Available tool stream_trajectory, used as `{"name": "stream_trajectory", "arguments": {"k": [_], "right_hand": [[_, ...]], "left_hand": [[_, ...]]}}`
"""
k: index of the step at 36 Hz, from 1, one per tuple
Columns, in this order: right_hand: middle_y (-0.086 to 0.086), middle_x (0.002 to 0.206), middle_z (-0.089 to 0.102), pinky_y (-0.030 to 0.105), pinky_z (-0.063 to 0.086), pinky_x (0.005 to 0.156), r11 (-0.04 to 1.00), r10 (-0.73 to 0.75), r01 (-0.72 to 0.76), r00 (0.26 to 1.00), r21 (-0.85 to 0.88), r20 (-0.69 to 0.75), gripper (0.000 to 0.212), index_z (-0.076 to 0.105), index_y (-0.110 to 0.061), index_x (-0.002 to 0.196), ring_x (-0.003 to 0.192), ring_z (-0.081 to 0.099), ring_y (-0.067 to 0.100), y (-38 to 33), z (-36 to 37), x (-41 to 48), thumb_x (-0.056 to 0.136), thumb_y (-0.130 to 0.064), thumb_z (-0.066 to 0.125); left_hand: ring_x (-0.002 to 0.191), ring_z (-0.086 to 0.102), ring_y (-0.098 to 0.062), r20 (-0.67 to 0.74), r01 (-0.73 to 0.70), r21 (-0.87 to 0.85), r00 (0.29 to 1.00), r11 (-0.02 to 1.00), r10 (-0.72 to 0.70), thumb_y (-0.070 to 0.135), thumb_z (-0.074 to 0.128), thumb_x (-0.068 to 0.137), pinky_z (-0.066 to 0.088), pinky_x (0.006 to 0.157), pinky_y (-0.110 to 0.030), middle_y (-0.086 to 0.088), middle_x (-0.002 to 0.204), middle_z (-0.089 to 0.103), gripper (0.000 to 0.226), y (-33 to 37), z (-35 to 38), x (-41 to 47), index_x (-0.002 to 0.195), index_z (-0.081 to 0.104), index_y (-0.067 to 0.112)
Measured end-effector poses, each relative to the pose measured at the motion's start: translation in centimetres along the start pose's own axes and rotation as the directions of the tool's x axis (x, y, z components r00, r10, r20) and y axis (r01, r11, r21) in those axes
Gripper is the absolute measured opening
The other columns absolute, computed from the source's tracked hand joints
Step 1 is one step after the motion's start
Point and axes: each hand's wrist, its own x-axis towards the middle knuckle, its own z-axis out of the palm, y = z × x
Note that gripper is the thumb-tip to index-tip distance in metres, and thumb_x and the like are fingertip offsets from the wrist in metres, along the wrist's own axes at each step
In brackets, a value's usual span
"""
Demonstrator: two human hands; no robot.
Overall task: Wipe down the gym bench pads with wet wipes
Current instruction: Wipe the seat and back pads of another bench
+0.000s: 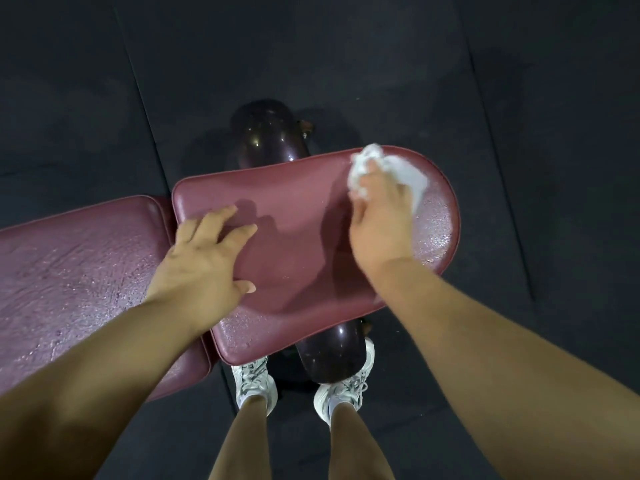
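Right hand point(377, 216) curled round crumpled wet wipe point(410, 178), pressed on seat pad point(298, 209) far-right end. Pad's long axis runs left from grip; seemingly dry middle lies that way. Left hand point(204, 258) flat, bracing there.

Left grip point(204, 258) flat, palm down, splayed; right grip point(377, 220) curled closed.

Floor point(346, 46): dark mats with thin lines between them, all across the top of the frame.
Shoes point(254, 382): two white ones with laces, bottom middle.
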Motion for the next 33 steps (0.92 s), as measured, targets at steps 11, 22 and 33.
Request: {"name": "stream_trajectory", "arguments": {"k": [11,22,33], "right_hand": [[0.005,0.107,0.065,0.045,0.044,0.087,0.925,-0.378,0.380,0.904,0.033,0.201,0.025,0.065,-0.014,0.091,0.097,0.055,0.023,1.4,-2.1,1.9,0.081,0.005,0.051],[0.012,0.098,0.063,0.032,0.043,0.080,0.969,-0.242,0.246,0.966,-0.027,0.095,0.022,0.062,-0.002,0.093,0.088,0.052,0.023,-5.8,3.7,0.1,0.077,0.008,0.050],[0.010,0.114,0.065,0.034,0.036,0.094,0.977,-0.204,0.212,0.965,-0.034,0.167,0.034,0.063,-0.008,0.106,0.101,0.045,0.023,-3.6,1.5,2.3,0.080,0.010,0.051]], "left_hand": [[0.146,-0.008,-0.016,0.081,0.093,-0.016,0.993,0.996,-0.091,0.034,0.072,0.080,0.029,0.112,-0.043,0.011,0.156,-0.019,0.096,-2.7,-0.1,-0.4,0.151,0.007,0.029],[0.145,-0.010,-0.010,0.107,0.057,-0.059,0.993,0.997,-0.050,0.036,0.067,0.085,0.029,0.110,-0.035,0.017,0.153,-0.024,0.092,-3.6,-0.3,-0.5,0.151,0.003,0.030],[0.145,-0.009,-0.012,0.037,0.163,-0.062,0.986,0.985,-0.161,0.040,0.067,0.083,0.007,0.117,-0.031,0.011,0.157,-0.015,0.091,-8.4,-0.6,-2.2,0.152,0.010,0.021]]}}
